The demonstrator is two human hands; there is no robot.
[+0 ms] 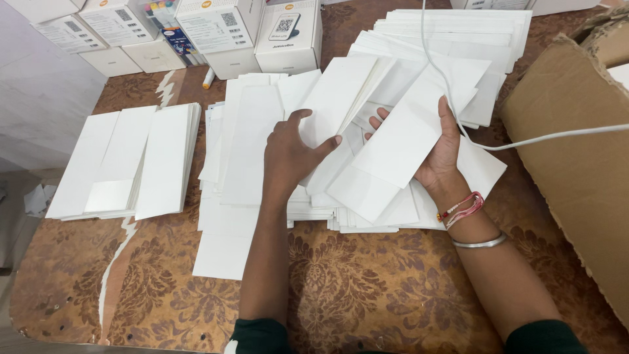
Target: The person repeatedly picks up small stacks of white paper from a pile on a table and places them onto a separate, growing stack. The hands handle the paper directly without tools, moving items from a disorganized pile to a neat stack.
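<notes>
My right hand (440, 154) holds a flat white card sheet (409, 134) from below, tilted, with fingers curled round its edges. My left hand (288, 157) rests on the loose heap of white card sheets (249, 141) in the table's middle, its thumb and fingers pinching the edge of another white sheet (331, 98). More sheets fan out under both hands. A red thread band and a metal bangle circle my right wrist.
A neat stack of white sheets (128, 160) lies at the left. White boxes (226, 29) line the far edge, with a marker (208, 77) beside them. A brown cardboard box (576, 144) stands at the right. A white cable (544, 139) crosses over it. The table has a brown patterned cloth (341, 288).
</notes>
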